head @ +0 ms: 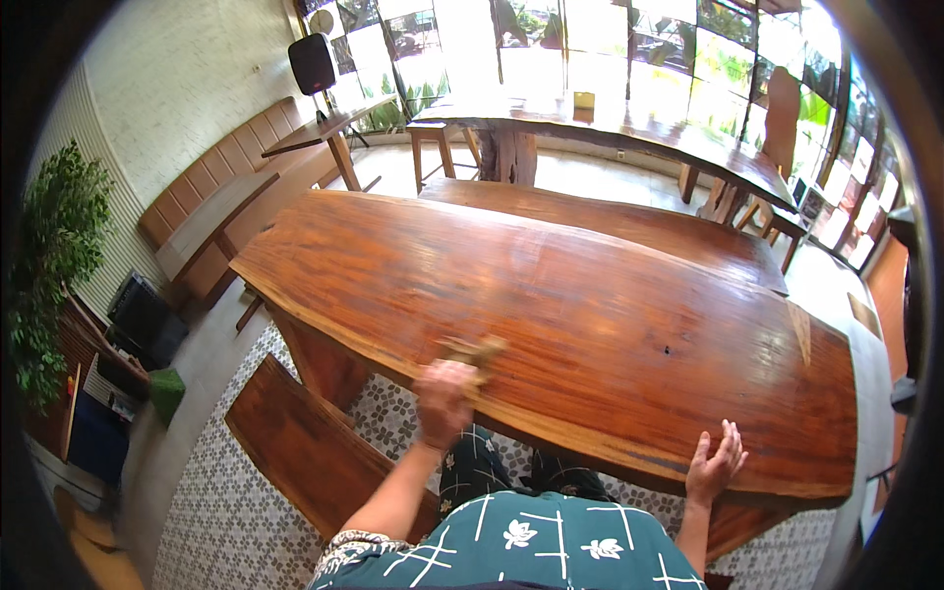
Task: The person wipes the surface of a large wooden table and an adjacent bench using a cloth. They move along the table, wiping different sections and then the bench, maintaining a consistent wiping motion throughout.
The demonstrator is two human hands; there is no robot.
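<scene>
My left hand (445, 398) grips a yellow-brown cloth (479, 354), blurred, on the near part of a long polished wooden slab table (560, 295). The hand itself is at the table's pale live edge. Over the near right part of the same tabletop is my right hand (717, 463), holding nothing, fingers extended. Whether its palm touches the wood I cannot tell. The tabletop is reddish brown with a small dark knot hole to the right.
A wooden bench (310, 450) stands at my near left, another bench (605, 221) beyond the table. By the windows runs a long live-edge counter (627, 136) with stools. Left are a padded banquette (214, 169), small tables, a speaker (311, 65) and a leafy plant (55, 273).
</scene>
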